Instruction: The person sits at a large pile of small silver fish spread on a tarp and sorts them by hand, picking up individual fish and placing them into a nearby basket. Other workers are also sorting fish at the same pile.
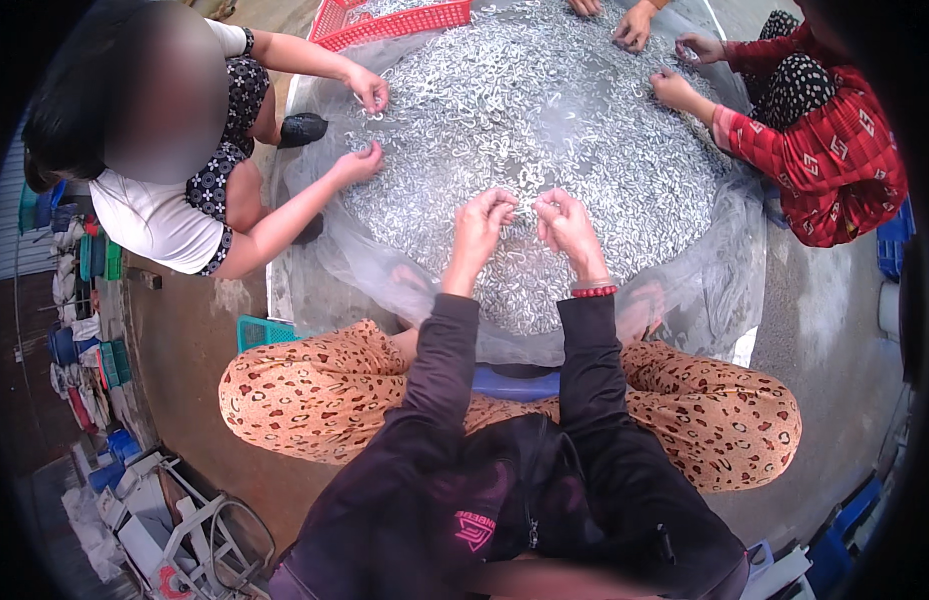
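Observation:
A broad, thin layer of small silvery-white, curled pieces that look like little fish covers a pale mesh net in front of me. Above its near middle, my left hand is closed in a pinch, fingertips pointing inward. Close by on the right, my right hand pinches in the same way, a red bead bracelet at its wrist. A narrow gap separates the two sets of fingertips. Whatever they hold is too small to make out.
A person in a white top at the left and one in a red patterned shirt at the right reach over the pile. Another person's hands are at the far side. A red basket stands far left; a green basket is near my knee.

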`<state>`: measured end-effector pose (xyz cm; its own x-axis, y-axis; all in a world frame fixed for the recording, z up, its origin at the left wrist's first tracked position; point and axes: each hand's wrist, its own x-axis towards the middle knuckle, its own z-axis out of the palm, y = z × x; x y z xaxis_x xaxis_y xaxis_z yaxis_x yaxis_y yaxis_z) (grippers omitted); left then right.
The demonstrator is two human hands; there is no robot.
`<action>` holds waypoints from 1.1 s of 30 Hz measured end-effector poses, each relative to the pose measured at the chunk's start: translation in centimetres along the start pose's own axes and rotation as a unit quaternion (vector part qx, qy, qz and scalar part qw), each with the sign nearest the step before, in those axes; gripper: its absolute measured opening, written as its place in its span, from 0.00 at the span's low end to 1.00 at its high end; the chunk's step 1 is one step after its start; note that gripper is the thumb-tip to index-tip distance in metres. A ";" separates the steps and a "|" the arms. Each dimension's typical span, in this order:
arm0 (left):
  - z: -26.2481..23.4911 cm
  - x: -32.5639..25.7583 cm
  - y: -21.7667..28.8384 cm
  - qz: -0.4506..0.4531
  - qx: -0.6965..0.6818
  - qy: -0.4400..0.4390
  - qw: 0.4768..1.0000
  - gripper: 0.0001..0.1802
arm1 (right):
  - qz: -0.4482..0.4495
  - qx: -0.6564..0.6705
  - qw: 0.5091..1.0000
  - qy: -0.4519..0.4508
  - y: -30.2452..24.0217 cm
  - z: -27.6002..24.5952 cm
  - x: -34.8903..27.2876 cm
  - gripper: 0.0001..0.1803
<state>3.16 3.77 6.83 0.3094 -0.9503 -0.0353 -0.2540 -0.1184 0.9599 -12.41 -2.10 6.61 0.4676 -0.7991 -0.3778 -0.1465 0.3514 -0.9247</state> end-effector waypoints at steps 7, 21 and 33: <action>-0.6 0.0 1.7 0.111 0.159 -0.020 0.981 0.06 | -0.016 -0.028 0.999 0.031 -0.5 -0.3 0.1 0.10; -0.2 -0.1 1.7 0.059 0.116 -0.008 0.991 0.12 | -0.096 -0.121 0.988 0.015 -0.3 0.1 0.1 0.11; -0.8 0.3 2.8 0.141 0.224 -0.087 0.961 0.08 | -0.047 -0.108 0.992 -0.036 -0.6 -0.8 -0.4 0.08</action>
<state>3.29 3.41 9.79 0.0226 -0.9920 0.1242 -0.6853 0.0751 0.7244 -13.23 -2.38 7.24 0.5474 -0.7844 -0.2917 -0.2797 0.1570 -0.9472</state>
